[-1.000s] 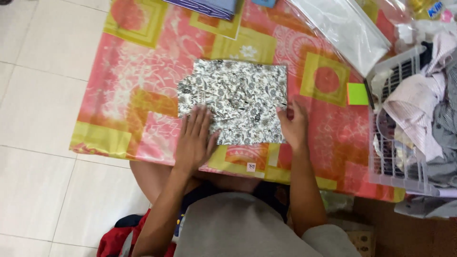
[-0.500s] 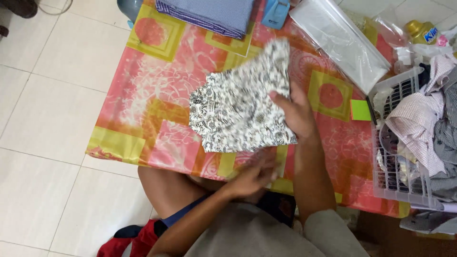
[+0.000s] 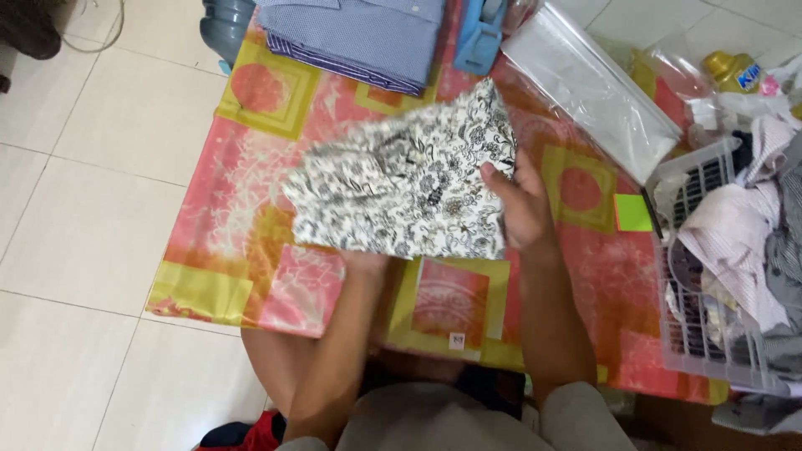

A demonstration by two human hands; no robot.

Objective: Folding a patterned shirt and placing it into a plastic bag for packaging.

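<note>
At the centre of the frame, the right hand grips the right edge of a folded white cloth with black floral print, lifted above the pink-and-yellow patterned table cover. The left hand is mostly hidden under the cloth's lower edge; its grip cannot be told.

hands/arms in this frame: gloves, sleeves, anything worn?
Both hands bare, no gloves. Right hand shows no ring or watch; forearm bare up to the elbow. Left hand is mostly hidden under the cloth; its forearm is bare too. No sleeves in view; only a grey garment at the frame's bottom edge.
</note>
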